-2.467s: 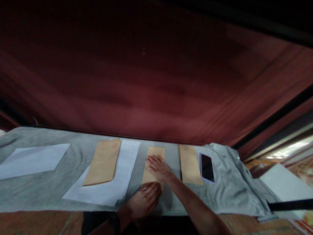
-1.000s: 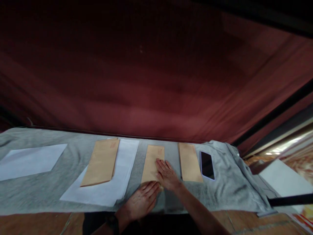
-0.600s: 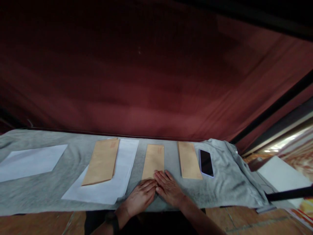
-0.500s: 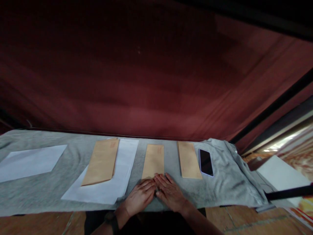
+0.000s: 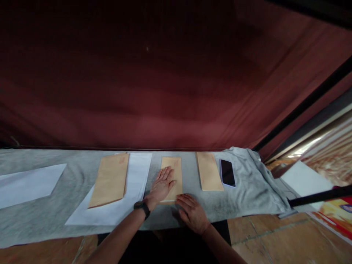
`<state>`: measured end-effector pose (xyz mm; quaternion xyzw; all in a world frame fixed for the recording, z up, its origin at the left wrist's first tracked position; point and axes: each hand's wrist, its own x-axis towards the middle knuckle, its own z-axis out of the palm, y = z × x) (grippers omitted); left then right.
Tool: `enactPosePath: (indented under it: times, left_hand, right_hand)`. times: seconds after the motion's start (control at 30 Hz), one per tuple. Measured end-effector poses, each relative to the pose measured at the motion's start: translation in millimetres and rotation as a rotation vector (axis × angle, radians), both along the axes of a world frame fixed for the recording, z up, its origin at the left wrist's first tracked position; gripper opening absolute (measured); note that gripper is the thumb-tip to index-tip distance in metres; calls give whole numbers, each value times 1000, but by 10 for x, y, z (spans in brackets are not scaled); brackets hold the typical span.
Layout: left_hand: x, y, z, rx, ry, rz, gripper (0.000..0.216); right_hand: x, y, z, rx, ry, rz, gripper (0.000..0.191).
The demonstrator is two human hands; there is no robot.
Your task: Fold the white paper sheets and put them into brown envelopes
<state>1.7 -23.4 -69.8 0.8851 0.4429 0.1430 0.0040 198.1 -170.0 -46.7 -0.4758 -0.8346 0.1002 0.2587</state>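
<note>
A brown paper envelope (image 5: 177, 179) lies upright in front of me on the grey cloth (image 5: 189, 216). My left hand (image 5: 162, 183) rests flat on its left half, fingers stretched out and pointing away from me. A thin white strip shows along the envelope's near end. By its lower right corner lies my right hand (image 5: 192, 212), fingers extended and slightly bent, the fingertips at the corner. Nothing shows in either hand. The wrist of the left arm carries a dark band (image 5: 142, 209).
Left of me, a stack of brown envelopes (image 5: 110, 179) lies over white paper sheets (image 5: 136, 183). Another white sheet (image 5: 30, 185) is farther left. To the right are more brown envelopes (image 5: 209, 171) and a phone (image 5: 227, 173). A dark red curtain (image 5: 165, 91) hangs behind the table.
My left hand has moved forward from the envelope's near end onto its middle. My right hand has drawn away from the left, slightly rightward. The near end of the envelope is now uncovered.
</note>
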Motion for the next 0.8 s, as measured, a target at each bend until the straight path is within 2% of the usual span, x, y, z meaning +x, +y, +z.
enactPosePath:
  times: [0.17,0.33,0.5,0.8]
  left_hand:
    - [260,260,43,3,10,-37,59]
    - [325,348,58,-26,11,-110,58]
    - [201,191,40,-123,44,-202,59]
    - [-95,-307,117,-220,5,-310,56]
  right_hand:
    - [0,5,0,48,96,-9,38]
    - [13,22,-24,33,138,-44,40]
    - [24,27,-90,38,139,-86,36]
    - [16,36,-84,46,131,-89,35]
